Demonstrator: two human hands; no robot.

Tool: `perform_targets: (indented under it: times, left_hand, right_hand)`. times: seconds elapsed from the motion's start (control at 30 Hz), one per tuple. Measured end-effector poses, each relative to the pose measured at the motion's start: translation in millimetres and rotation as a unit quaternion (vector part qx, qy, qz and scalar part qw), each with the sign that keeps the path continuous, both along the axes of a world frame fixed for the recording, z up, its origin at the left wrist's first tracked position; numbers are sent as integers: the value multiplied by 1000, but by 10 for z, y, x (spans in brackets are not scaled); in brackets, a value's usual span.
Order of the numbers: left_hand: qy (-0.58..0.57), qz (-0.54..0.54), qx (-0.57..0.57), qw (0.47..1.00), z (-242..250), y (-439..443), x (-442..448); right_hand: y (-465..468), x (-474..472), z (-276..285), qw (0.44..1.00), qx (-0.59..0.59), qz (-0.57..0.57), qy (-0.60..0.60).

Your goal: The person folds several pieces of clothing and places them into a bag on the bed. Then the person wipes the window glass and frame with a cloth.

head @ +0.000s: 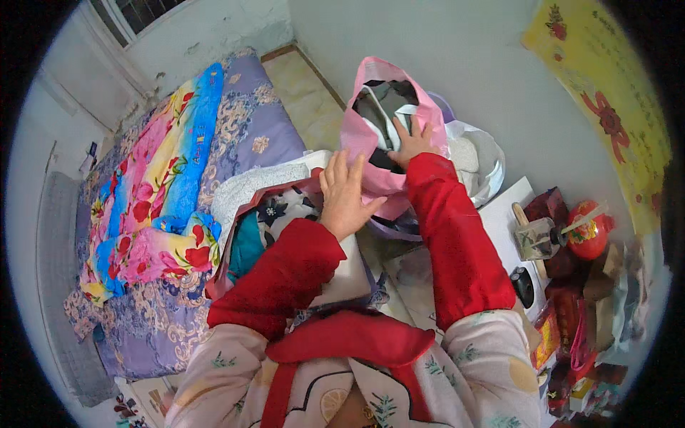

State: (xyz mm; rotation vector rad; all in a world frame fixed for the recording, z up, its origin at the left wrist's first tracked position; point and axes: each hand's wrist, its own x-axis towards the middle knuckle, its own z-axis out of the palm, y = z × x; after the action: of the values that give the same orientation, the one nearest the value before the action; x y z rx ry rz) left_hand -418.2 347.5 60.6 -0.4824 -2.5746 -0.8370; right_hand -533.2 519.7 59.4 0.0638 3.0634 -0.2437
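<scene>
A pink bag (357, 128) stands with its mouth open against the wall, holding dark grey clothes (393, 101) and a folded white-edged cloth (379, 125). My right hand (412, 140) is inside its mouth, fingers spread over the cloth. My left hand (345, 195) has its fingers extended and thumb apart, close to the pink bag's near left side; whether it touches the bag is unclear. Below that hand is a red bag (227, 257) packed with a teal cloth (246, 243) and a black-and-white flowered cloth (281, 211). Red sleeve covers hide both my wrists.
A bed (278, 125) with a purple patterned cover carries a bright flowered blanket (155, 187) on the left. Beside the pink bag is a white plastic bag (489, 160). On the right, a white surface (500, 214) holds a clear bottle (535, 239), a black mouse-like object (522, 286) and a red round container (588, 230).
</scene>
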Motion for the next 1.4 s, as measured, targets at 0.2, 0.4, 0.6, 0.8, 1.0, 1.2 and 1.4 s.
perform_targets:
  times: [0.2, 0.4, 0.6, 0.8, 1.0, 1.2, 1.4]
  left_hand:
    - [-150, -39, -40, 987, -551, 12, -444]
    - [-77, -83, -206, 972, -692, 371, -712]
    - [-181, -8, -285, 941, -1663, 391, -726]
    - [-104, -117, -202, 967, -518, -140, -144]
    - [50, 118, -53, 990, 68, -1538, 997]
    - [-41, 302, -70, 950, -263, -2522, 1746]
    - [-222, 275, -43, 935, -569, -2686, 2085]
  right_hand:
    - [184, -208, -295, 998, 12, 48, -27]
    - [626, -588, -524, 984, 121, 125, -42]
    - [-79, -121, -646, 968, 244, 41, -49]
    - [27, -117, -612, 979, 186, 61, -52]
    - [106, 108, 125, 969, 3, 243, 53]
    - [-965, 1164, 646, 898, -302, 312, 69]
    - [-1555, 472, -309, 943, -9, 323, 77]
